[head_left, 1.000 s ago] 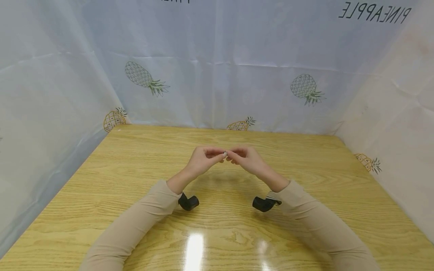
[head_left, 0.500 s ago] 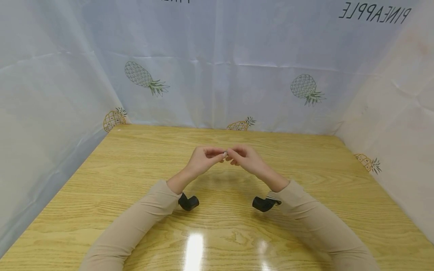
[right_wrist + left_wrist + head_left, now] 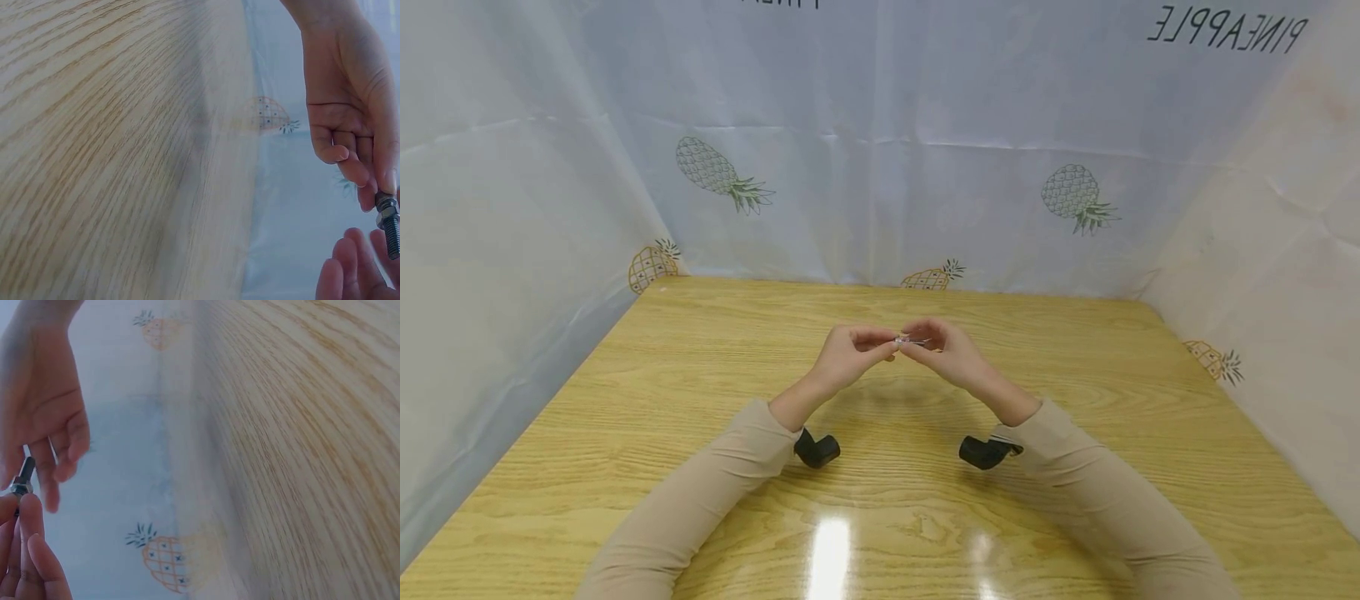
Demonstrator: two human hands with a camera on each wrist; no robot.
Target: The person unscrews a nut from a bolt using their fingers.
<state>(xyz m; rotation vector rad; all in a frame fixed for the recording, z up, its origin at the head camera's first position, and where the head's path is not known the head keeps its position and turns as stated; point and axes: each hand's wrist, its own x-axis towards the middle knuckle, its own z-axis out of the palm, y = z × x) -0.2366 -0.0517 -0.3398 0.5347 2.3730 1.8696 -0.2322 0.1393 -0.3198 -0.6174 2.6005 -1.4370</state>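
A dark metal bolt (image 3: 392, 240) with a hex nut (image 3: 387, 211) on its threads is held level above the table. My left hand (image 3: 848, 357) pinches it near the head end between thumb and fingers, and the threaded shaft points toward my right hand (image 3: 953, 354). That hand's thumb and fingers stand apart on either side of the shaft, without gripping it. In the left wrist view, the nut sits just beyond the pinching fingertips (image 3: 30, 503). The bolt's head is mostly hidden by the left thumb and fingers.
Below the hands lies a wood-grain table (image 3: 895, 500). A pale cloth (image 3: 880, 192) printed with pineapples encloses it at the back and both sides. Black elbow-shaped pieces (image 3: 817, 448) stick out at both sleeve cuffs.
The right thumb and fingers have spread apart from their pinch at the bolt, so its shaft now shows between them. The left hand has stayed in place.
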